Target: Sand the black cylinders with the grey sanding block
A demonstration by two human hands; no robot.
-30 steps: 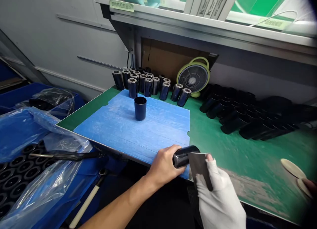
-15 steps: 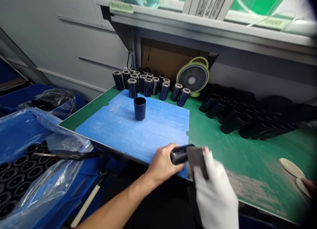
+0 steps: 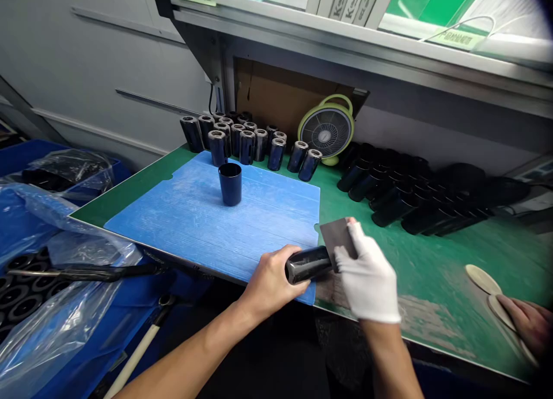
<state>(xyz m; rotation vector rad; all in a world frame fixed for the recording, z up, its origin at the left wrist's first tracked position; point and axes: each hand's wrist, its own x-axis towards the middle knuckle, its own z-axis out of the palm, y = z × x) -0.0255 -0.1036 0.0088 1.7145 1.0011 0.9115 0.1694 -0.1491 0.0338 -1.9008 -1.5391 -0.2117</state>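
Presently, left hand [image 3: 270, 278] clamped around black cylinder [image 3: 307, 265]; gloved right hand [image 3: 369, 275] grips grey plate [image 3: 337, 235] at cylinder's right end. Dark cup [image 3: 230, 186] upright on blue sheet [image 3: 185, 223].

The held cylinder [image 3: 307, 265] has a glossy, smooth surface, while the grey sheet [image 3: 337, 238] appears matt. The glove [image 3: 370, 281] looks like cloth, and the bag [image 3: 95, 249] like shiny, clear plastic.

Bright light fills the upper shelf [image 3: 345, 39]; shadow beneath nearly swallows the black cups [image 3: 391, 206]; glare streaks the plastic bag [image 3: 93, 310] and held cylinder [image 3: 309, 265]; right corners vignette darkly
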